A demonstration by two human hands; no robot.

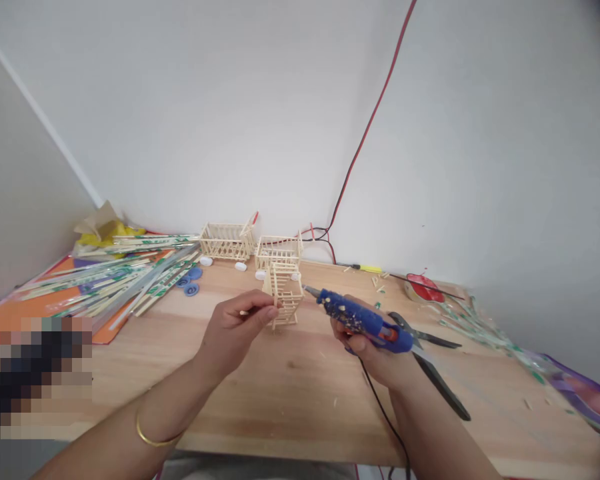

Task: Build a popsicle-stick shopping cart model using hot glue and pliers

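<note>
Wood tabletop (290, 427), nr edge closest. Above it, L hand (235, 330) pinches small stick frame (287, 297), mid-tabletop, btwn thumb + fingers; R hand (373, 353) grips blue glue gun (363, 319), nozzle (313, 292) at frame's R side, contact unclear. Farther L: packaged sticks (150, 273). Behind frame: 2 stick carts (225, 241) w/ white wheels (206, 261); then wall (230, 133), red/black cable (349, 167).

Wooden tabletop (290, 413): spread out pale, dial centred on its middle.
Red-and-black cable (351, 167): climbed the white wall (220, 107) toward one o'clock.
Yellow-handled tool (370, 269): lay between one and two.
Red round object (424, 288): rested near two.
Scissors (445, 392): lay open about three, partly hidden.
Yellow wrapping (111, 233): sat crumpled around ten.
</note>
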